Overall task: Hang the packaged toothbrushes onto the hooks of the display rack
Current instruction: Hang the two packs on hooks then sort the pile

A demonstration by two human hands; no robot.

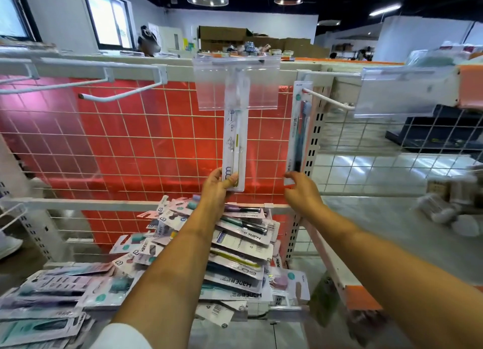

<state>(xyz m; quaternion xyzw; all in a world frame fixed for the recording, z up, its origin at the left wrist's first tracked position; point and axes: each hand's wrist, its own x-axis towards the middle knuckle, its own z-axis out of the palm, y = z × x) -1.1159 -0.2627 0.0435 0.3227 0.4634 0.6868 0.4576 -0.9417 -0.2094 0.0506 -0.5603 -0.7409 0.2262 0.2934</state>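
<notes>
While our left hand (pixel 217 185) pinches the bottom of a white toothbrush pack (pixel 234 144) hanging at the middle hook (pixel 236 62), our right hand (pixel 300 189), fingers loosely curled, touches the dark-brush pack (pixel 298 129) on the right hook (pixel 328 99). More packs (pixel 235 246) are piled below.

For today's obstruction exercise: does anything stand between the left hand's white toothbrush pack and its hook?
The clear plastic label holder covers the white toothbrush pack's top, hiding the hook; the left hand grips its bottom.
</notes>
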